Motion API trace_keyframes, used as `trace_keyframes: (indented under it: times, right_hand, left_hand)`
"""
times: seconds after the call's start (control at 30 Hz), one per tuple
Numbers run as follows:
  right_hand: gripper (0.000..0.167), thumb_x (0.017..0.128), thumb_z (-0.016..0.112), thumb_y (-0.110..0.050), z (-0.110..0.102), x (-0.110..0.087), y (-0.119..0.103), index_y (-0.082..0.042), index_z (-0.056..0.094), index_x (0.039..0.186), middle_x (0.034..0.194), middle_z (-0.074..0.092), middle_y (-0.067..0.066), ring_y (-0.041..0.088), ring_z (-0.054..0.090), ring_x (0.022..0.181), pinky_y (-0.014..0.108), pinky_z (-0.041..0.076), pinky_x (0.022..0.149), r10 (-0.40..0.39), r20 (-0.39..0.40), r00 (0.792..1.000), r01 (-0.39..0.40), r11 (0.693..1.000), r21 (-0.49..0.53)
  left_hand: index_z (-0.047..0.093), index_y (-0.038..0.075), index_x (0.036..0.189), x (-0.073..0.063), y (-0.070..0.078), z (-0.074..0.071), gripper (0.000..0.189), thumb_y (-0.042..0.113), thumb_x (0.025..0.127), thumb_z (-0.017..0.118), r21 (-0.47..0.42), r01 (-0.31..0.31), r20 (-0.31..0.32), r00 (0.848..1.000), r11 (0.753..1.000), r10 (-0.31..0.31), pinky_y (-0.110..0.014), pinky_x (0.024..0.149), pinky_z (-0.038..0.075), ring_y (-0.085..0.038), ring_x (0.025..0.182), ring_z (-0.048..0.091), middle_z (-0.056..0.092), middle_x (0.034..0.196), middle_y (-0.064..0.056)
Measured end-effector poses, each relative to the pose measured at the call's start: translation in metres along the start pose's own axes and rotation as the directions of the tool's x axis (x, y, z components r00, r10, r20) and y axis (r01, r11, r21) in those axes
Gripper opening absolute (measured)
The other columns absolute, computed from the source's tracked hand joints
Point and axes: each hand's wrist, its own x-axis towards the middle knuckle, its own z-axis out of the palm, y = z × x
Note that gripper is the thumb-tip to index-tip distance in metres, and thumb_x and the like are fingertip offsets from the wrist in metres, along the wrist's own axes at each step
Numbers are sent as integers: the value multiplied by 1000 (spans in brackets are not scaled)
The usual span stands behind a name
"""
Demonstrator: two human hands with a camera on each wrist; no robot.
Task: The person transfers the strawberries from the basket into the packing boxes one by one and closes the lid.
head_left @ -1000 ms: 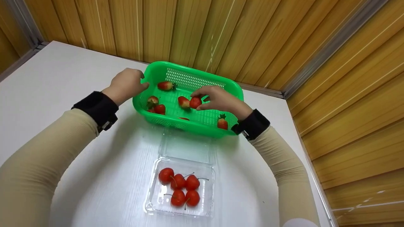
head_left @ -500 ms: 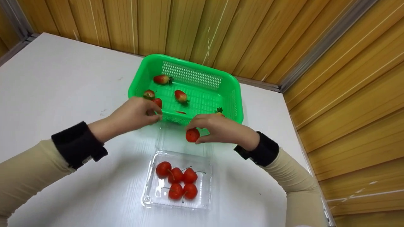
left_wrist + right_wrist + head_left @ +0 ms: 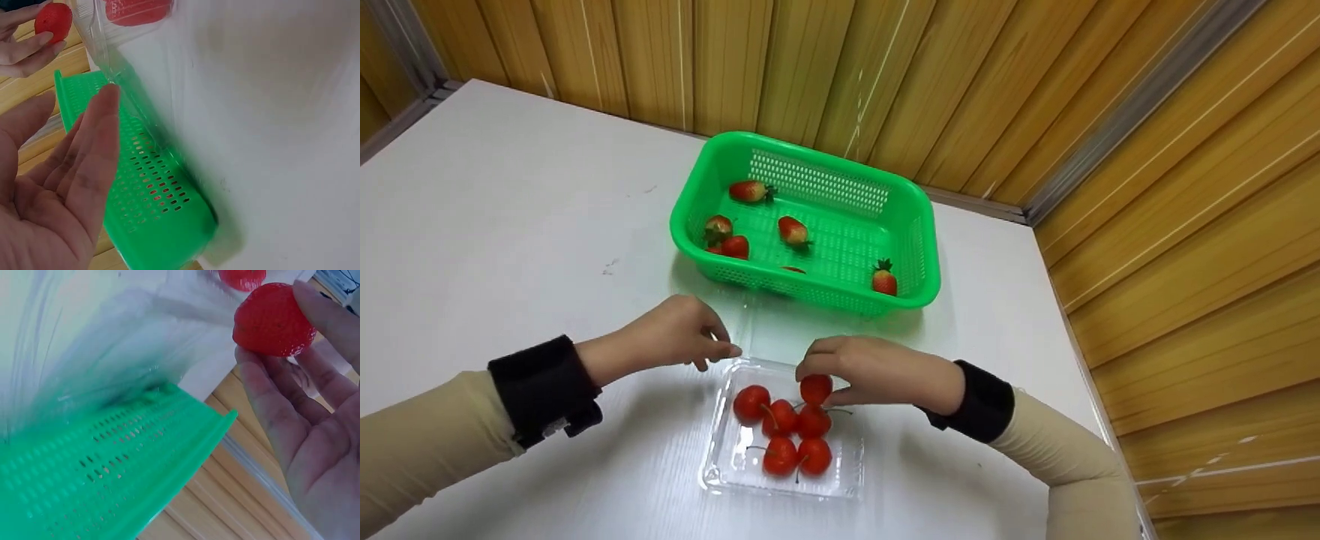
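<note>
Red, glossy, rounded fruit [image 3: 816, 388] is pinched between the thumb and fingers of the right hand [image 3: 877, 369], at centre frame, over the upper part of a clear plastic box [image 3: 844, 466] holding five red cherries [image 3: 781, 455]. Near its upper left corner, the left hand [image 3: 667, 334] has loosely extended fingers. Strawberries [image 3: 748, 191] lie in a green perforated plastic basket [image 3: 840, 288], upper centre.
</note>
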Motion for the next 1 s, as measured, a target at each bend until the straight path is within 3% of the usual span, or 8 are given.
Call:
trace_keyframes:
  times: [0.17, 0.27, 0.4, 0.73, 0.87, 1.0]
  right_hand:
    - [27, 93, 76, -15, 12, -1, -11, -12, 67, 117, 113, 70, 3, 16, 66, 104, 20, 58, 91, -41, -26, 999, 38, 993, -111]
    - [27, 92, 77, -17, 16, -1, -13, -12, 67, 117, 115, 69, 3, 15, 66, 106, 19, 58, 88, -40, -37, 999, 33, 982, -184]
    - [28, 92, 78, -18, 20, -1, -14, -12, 68, 117, 117, 70, 3, 15, 65, 109, 19, 58, 90, -21, -35, 999, 13, 979, -205]
    - [22, 91, 77, -11, 37, 0, -18, -15, 72, 112, 114, 70, -2, 14, 64, 109, 16, 58, 85, -131, -81, 988, 94, 928, -360]
    - [21, 92, 73, -5, 42, 0, -20, -15, 71, 111, 115, 70, -3, 13, 64, 110, 15, 58, 87, -144, -71, 987, 104, 909, -403]
    - [24, 92, 72, -3, 46, 2, -20, -14, 69, 114, 117, 70, -3, 13, 64, 113, 17, 57, 93, -128, -53, 990, 96, 909, -405]
  left_hand:
    - [80, -3, 96, 2, -3, 8, 22, 18, 92, 76, -40, 90, 85, 993, 995, -86, -20, 55, 54, -19, 64, 75, 77, 78, -15]
    - [79, -4, 98, 4, -4, 10, 22, 17, 91, 77, -44, 113, 101, 989, 993, -108, -21, 56, 55, -22, 65, 76, 77, 77, -15]
    - [79, -4, 99, 7, -6, 14, 23, 17, 90, 78, -66, 141, 124, 983, 988, -132, -23, 59, 59, -22, 66, 77, 77, 78, -16]
    - [78, -6, 88, 10, -8, 18, 19, 13, 90, 77, -133, 169, 175, 974, 977, -144, -21, 57, 59, -10, 59, 72, 76, 73, -15]
    - [78, -6, 89, 12, -7, 18, 18, 12, 90, 77, -125, 178, 189, 970, 976, -153, -22, 58, 59, -7, 57, 70, 77, 73, -16]
    - [78, -7, 90, 13, -8, 18, 18, 11, 91, 76, -122, 185, 195, 968, 975, -159, -22, 58, 60, -7, 57, 70, 77, 73, -16]
